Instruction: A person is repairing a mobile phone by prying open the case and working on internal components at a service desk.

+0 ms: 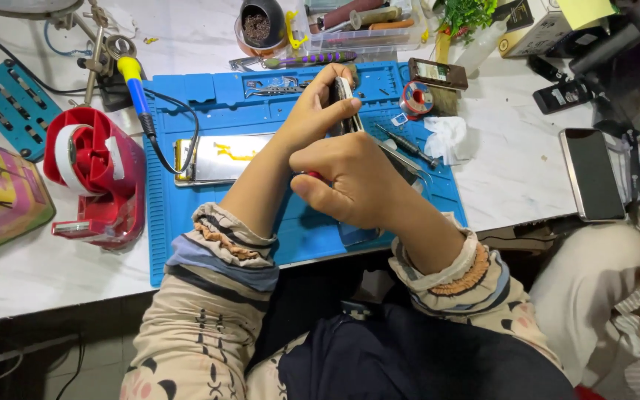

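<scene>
My left hand (320,111) grips a small dark phone (343,90) held on edge above the blue work mat (187,244). Just below it, my right hand (350,181) is closed around a small tool with a red handle (311,175); its tip is hidden behind the hand. Both hands are over the middle of the mat, nearly touching. A phone back panel with a yellow flex strip (220,157) lies on the mat to the left of my left forearm.
A red tape dispenser (94,174) and a blue-handled soldering iron (138,92) sit at the left. Tweezers (409,144), a solder spool (416,98) and white tissue (450,137) lie on the right. A black phone (592,174) rests on the white table. Another person sits at the right edge.
</scene>
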